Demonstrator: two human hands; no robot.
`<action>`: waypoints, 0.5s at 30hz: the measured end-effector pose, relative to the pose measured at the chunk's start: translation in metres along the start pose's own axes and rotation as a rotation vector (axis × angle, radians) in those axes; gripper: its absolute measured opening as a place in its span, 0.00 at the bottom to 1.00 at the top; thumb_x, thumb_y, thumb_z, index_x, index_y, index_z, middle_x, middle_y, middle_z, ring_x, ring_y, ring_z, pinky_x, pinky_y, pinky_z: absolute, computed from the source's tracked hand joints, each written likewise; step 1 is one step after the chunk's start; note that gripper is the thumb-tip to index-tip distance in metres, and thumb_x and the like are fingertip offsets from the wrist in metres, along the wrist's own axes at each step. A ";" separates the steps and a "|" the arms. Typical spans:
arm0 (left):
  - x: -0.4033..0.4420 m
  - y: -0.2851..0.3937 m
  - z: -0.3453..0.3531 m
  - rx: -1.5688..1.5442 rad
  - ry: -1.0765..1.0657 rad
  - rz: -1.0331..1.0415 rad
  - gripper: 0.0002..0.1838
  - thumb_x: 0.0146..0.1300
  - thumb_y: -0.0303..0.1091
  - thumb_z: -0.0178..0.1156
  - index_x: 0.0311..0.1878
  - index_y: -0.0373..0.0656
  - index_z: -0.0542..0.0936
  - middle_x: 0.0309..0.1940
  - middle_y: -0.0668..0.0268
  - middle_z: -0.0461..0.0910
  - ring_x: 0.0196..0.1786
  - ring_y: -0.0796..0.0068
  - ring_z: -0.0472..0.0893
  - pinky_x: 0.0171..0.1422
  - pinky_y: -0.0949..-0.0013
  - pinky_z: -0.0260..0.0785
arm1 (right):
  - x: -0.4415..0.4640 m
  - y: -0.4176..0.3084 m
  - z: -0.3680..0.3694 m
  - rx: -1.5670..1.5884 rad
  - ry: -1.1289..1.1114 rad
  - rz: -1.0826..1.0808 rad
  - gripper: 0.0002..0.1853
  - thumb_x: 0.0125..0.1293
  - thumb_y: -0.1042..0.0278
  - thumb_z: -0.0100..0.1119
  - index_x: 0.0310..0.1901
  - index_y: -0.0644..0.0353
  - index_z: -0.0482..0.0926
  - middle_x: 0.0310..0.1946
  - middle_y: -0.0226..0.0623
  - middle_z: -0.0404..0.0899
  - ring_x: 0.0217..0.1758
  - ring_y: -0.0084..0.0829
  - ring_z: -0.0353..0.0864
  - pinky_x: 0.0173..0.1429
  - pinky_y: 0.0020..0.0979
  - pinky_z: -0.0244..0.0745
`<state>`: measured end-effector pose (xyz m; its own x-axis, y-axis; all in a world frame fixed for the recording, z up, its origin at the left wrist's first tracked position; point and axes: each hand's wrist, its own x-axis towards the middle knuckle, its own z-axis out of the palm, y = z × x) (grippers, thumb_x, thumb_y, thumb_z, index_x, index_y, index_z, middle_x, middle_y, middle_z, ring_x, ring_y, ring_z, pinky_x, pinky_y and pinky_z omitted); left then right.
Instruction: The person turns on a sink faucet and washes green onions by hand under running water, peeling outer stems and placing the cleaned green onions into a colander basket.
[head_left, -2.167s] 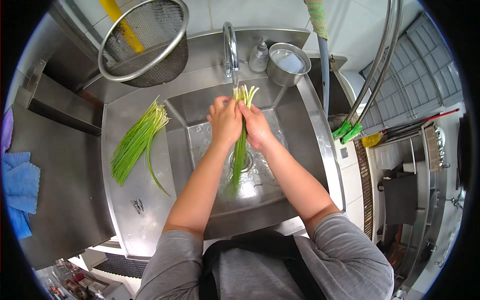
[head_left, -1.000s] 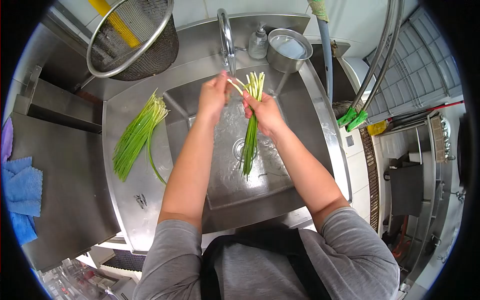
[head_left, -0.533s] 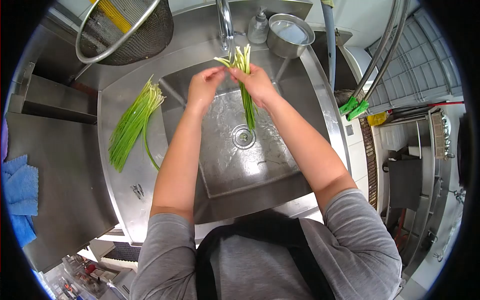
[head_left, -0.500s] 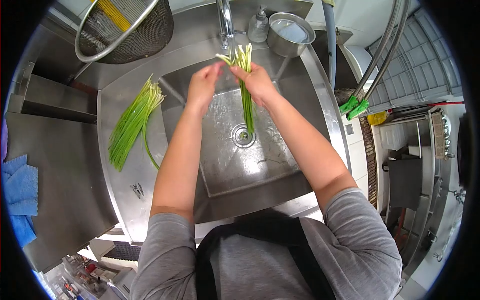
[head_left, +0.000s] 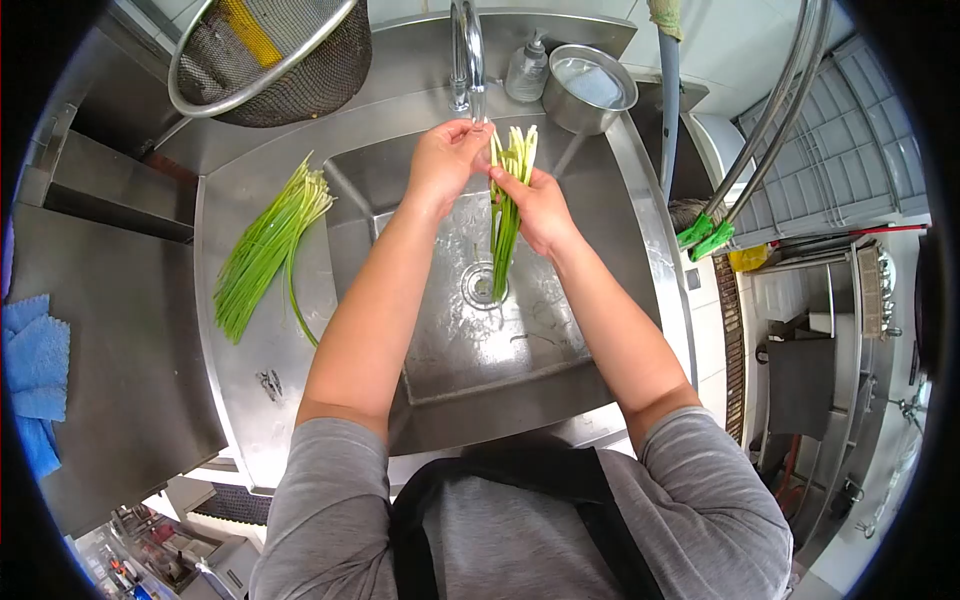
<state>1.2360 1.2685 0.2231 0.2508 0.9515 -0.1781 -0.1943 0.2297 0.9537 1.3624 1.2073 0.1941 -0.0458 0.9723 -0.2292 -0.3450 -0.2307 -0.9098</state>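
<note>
My right hand [head_left: 540, 207] is closed around a bunch of chives [head_left: 506, 215], pale stem ends up and green leaves hanging over the sink [head_left: 450, 398]. Just left of those stem ends, my left hand [head_left: 447, 163] is under the faucet [head_left: 466, 60]. Its fingertips are pinched together, and whatever is between them is too small to make out. A second, larger bunch of chives [head_left: 262, 260] lies on the metal ledge left of the sink, one long leaf trailing from it. The round drain [head_left: 480, 284] shows below the held bunch, with wet bits scattered around it.
A mesh strainer [head_left: 300, 85] hangs at the upper left. Behind the sink stand a soap bottle [head_left: 526, 72] and a metal pot [head_left: 583, 118]. Small dark scraps [head_left: 269, 384] lie on the left ledge. A blue cloth [head_left: 38, 360] is at far left.
The held chives and my right hand have moved slightly right and down in view. My left hand has moved right, toward the faucet, and its fingertips are now pinched. The bunch on the ledge has stayed put.
</note>
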 end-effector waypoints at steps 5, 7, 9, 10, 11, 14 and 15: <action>0.008 0.006 0.002 -0.056 -0.010 0.052 0.13 0.65 0.37 0.57 0.45 0.38 0.77 0.39 0.67 0.79 0.39 0.80 0.78 0.45 0.74 0.72 | -0.002 -0.002 -0.002 0.013 0.028 -0.027 0.09 0.64 0.67 0.57 0.41 0.63 0.78 0.27 0.27 0.75 0.28 0.18 0.69 0.33 0.22 0.65; 0.007 0.003 0.004 0.023 -0.064 0.015 0.13 0.65 0.37 0.57 0.45 0.37 0.77 0.38 0.67 0.79 0.39 0.79 0.78 0.46 0.74 0.72 | -0.001 -0.003 -0.003 0.141 0.009 -0.031 0.09 0.64 0.67 0.57 0.41 0.63 0.78 0.27 0.27 0.75 0.29 0.18 0.70 0.33 0.23 0.66; 0.006 0.003 0.004 0.105 -0.118 -0.019 0.13 0.64 0.37 0.57 0.46 0.37 0.77 0.38 0.68 0.79 0.39 0.79 0.78 0.46 0.74 0.72 | 0.001 -0.003 -0.003 0.106 0.006 -0.036 0.08 0.64 0.68 0.57 0.41 0.63 0.78 0.27 0.27 0.75 0.28 0.18 0.70 0.33 0.23 0.66; 0.006 0.004 0.003 0.160 -0.133 -0.023 0.13 0.65 0.37 0.56 0.46 0.38 0.77 0.39 0.68 0.79 0.39 0.78 0.78 0.46 0.73 0.72 | 0.001 -0.003 -0.003 0.074 0.005 -0.037 0.08 0.64 0.68 0.57 0.40 0.63 0.78 0.26 0.27 0.75 0.28 0.18 0.70 0.33 0.23 0.66; 0.006 0.006 0.002 0.215 -0.148 -0.025 0.13 0.65 0.36 0.56 0.47 0.38 0.77 0.39 0.68 0.79 0.39 0.78 0.79 0.46 0.73 0.73 | 0.002 -0.003 -0.002 0.074 0.003 -0.037 0.08 0.64 0.68 0.57 0.40 0.63 0.78 0.26 0.27 0.75 0.28 0.18 0.70 0.33 0.23 0.66; 0.006 0.010 0.001 0.042 -0.114 -0.009 0.13 0.66 0.36 0.55 0.48 0.39 0.78 0.40 0.67 0.80 0.39 0.77 0.79 0.44 0.73 0.73 | 0.002 0.000 -0.002 0.025 0.006 -0.029 0.07 0.64 0.68 0.57 0.37 0.62 0.78 0.26 0.27 0.75 0.27 0.18 0.70 0.32 0.23 0.66; 0.008 0.010 0.000 0.041 -0.111 -0.008 0.13 0.66 0.36 0.55 0.48 0.39 0.78 0.40 0.67 0.80 0.39 0.77 0.79 0.44 0.73 0.73 | 0.002 0.003 -0.003 -0.029 -0.009 -0.011 0.07 0.64 0.68 0.57 0.37 0.62 0.77 0.26 0.27 0.75 0.26 0.18 0.70 0.32 0.23 0.65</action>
<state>1.2361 1.2787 0.2316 0.3561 0.9207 -0.1595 -0.1535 0.2260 0.9619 1.3639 1.2082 0.1900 -0.0509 0.9750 -0.2163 -0.3182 -0.2211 -0.9219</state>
